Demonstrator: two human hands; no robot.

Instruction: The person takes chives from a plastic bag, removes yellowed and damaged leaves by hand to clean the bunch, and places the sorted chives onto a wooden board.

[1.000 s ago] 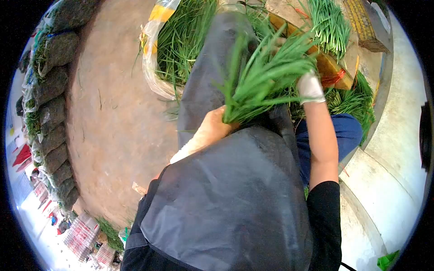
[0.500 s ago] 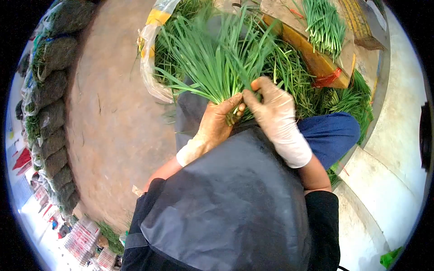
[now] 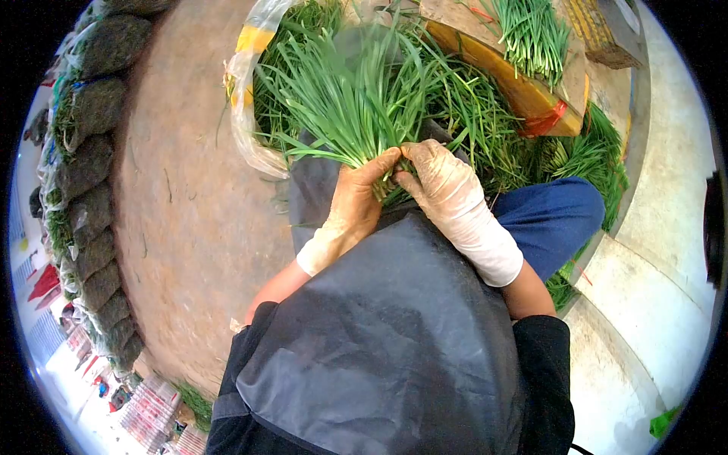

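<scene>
A fanned bunch of garlic chives (image 3: 353, 102) stands in front of my apron, its long green leaves pointing away from me. My left hand (image 3: 355, 196), in a soiled pale glove, is closed around the stem ends, thumb on top. Against the left thumb tip, my right hand (image 3: 449, 180), also gloved, pinches at the base of the bunch. The bent fingers hide exactly which stems lie in that pinch. A black apron (image 3: 379, 334) covers my lap below both hands.
Loose greens (image 3: 474, 114) lie heaped beyond my hands, beside a clear plastic bag edge (image 3: 246, 125) with yellow tape. A wooden board (image 3: 485, 57) bears another chive bunch (image 3: 535, 38). Dark filled bags (image 3: 95, 163) line the left side of the brown floor (image 3: 182, 212).
My right hand has come down from among the leaves to the stem base, beside my left thumb. A leaf that stood by the right fingers no longer shows there. The left hand keeps its grip.
</scene>
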